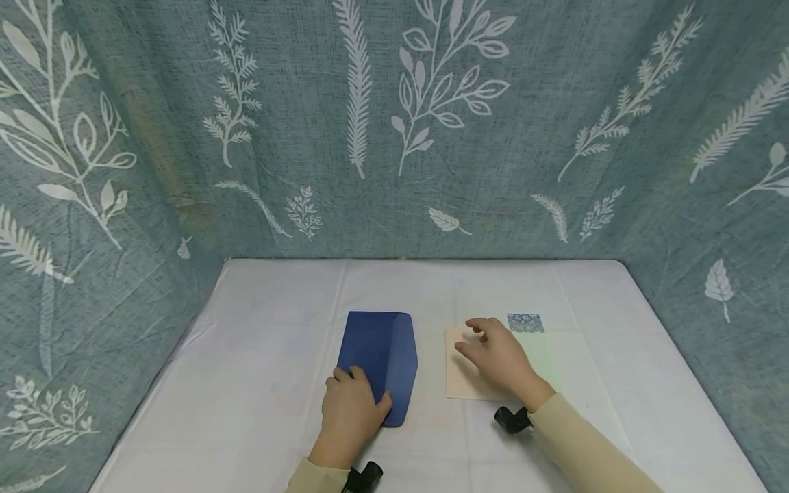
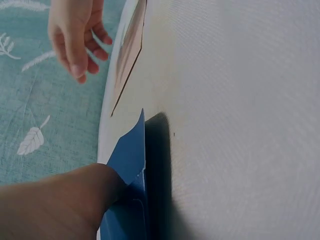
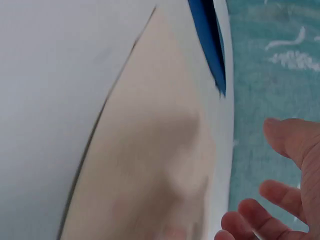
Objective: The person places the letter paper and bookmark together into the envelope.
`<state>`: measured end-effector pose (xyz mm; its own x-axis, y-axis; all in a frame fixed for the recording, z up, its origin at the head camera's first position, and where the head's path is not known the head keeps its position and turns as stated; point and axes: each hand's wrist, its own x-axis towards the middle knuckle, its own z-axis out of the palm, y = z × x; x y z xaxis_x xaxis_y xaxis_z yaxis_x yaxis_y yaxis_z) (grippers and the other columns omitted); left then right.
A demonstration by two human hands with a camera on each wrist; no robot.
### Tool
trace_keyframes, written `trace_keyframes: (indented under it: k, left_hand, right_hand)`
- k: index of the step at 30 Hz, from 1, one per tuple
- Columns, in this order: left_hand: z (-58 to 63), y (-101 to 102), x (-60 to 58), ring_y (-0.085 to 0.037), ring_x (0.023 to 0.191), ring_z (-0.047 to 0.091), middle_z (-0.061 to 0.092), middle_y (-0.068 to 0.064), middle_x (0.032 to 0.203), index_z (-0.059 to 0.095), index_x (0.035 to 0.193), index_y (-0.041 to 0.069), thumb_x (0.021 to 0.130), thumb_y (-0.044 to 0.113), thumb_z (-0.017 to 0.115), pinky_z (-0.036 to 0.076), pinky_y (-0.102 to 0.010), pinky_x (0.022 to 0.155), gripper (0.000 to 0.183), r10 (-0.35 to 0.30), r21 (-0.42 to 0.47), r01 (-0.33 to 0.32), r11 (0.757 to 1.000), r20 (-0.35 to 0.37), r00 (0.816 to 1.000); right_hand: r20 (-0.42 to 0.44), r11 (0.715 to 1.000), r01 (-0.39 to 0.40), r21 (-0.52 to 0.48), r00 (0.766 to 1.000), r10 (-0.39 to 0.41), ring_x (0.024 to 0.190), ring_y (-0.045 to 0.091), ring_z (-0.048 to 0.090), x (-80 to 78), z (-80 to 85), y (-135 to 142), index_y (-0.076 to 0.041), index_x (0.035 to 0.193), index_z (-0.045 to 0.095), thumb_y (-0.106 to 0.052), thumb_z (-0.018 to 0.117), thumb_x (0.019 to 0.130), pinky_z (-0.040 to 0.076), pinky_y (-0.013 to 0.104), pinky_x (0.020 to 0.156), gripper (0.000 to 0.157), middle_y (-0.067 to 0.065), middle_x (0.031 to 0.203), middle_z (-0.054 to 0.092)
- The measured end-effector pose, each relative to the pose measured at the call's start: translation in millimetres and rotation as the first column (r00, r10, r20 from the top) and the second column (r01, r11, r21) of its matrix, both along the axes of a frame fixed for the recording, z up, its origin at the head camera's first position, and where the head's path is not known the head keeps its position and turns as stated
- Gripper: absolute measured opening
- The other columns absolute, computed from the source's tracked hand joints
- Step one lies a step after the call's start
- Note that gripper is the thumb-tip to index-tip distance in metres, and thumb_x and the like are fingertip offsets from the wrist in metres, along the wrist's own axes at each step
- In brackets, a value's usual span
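A dark blue envelope (image 1: 365,342), its flap unfolded to the right, is gripped near its front end by my left hand (image 1: 350,409). The thumb lies along the near part by the flap and the other fingers are across its left side. In the left wrist view the envelope (image 2: 131,155) stands slightly off the cloth and casts a shadow. My right hand (image 1: 501,356) hovers over a cream sheet of paper (image 1: 459,380) with fingers loosely bent and nothing between them. A pale green sheet (image 1: 542,349) lies partly behind that hand.
Just beyond the green sheet is a small blue-and-white patterned piece (image 1: 525,322). A white cloth covers the table (image 1: 259,356). Teal curtains (image 1: 382,205) with white leaf prints hang behind and at both sides. Black wrist cameras sit at both cuffs.
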<state>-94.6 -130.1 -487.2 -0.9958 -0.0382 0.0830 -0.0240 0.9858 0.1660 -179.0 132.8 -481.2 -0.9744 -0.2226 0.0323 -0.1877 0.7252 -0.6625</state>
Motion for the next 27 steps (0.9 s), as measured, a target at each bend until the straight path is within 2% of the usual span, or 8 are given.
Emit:
trace_keyframes:
  k: [9, 20, 27]
  left_hand:
    - [-1.4, 0, 0.2, -0.047, 0.087, 0.056, 0.052, -0.04, 0.103, 0.054, 0.119, -0.019, 0.077, 0.049, 0.072, 0.054, -0.046, 0.062, 0.082, -0.002, 0.004, 0.002, 1.0, -0.017, 1.0]
    - [0.4, 2, 0.9, -0.048, 0.089, 0.057, 0.052, -0.041, 0.106, 0.054, 0.118, -0.019, 0.078, 0.05, 0.072, 0.054, -0.045, 0.061, 0.082, 0.003, -0.003, -0.003, 1.0, 0.007, 1.0]
    - [-0.8, 2, 1.2, -0.048, 0.086, 0.058, 0.053, -0.042, 0.103, 0.056, 0.116, -0.02, 0.077, 0.049, 0.073, 0.054, -0.044, 0.057, 0.081, -0.006, -0.008, 0.006, 1.0, -0.037, 0.999]
  right_hand:
    - [0.064, 0.991, 0.067, -0.116, 0.996, -0.06, 0.107, 0.028, 0.057, -9.9, -10.5, 31, -0.006, 0.133, 0.056, -0.05, 0.069, 0.086, 0.048, 0.045, 0.086, 0.066, 0.012, 0.122, 0.059]
    - [0.061, 0.991, 0.1, -0.091, 0.994, -0.095, 0.108, 0.03, 0.055, -18.5, -20.8, 42, -0.001, 0.131, 0.056, -0.041, 0.072, 0.086, 0.046, 0.046, 0.089, 0.063, 0.016, 0.123, 0.058]
    - [0.062, 0.994, 0.063, -0.089, 0.996, -0.057, 0.115, 0.035, 0.053, -22.5, -24.5, 41, 0.005, 0.132, 0.053, -0.033, 0.074, 0.087, 0.044, 0.048, 0.094, 0.062, 0.021, 0.129, 0.055]
